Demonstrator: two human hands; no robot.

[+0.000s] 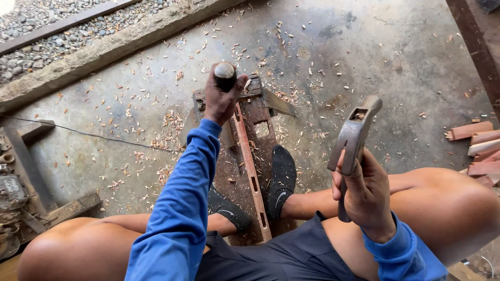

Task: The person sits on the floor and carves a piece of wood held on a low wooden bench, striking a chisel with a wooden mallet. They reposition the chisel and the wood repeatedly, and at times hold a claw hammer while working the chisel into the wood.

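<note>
wood shavings (pixel 172 125) lie scattered thick across the grey concrete floor (pixel 364 57), and a thin black cable (pixel 94 135) runs over it from the left edge. a rough concrete kerb (pixel 104 52) borders a bed of gravel (pixel 41 15) at the top left, while a stack of reddish wood offcuts (pixel 476 145) sits at the right edge. rusty machine parts (pixel 13 192) crowd the left edge.

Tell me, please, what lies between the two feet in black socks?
In the head view, a long reddish wooden strip with slots cut in it runs between the left foot and the right foot, resting on a darker board.
</note>
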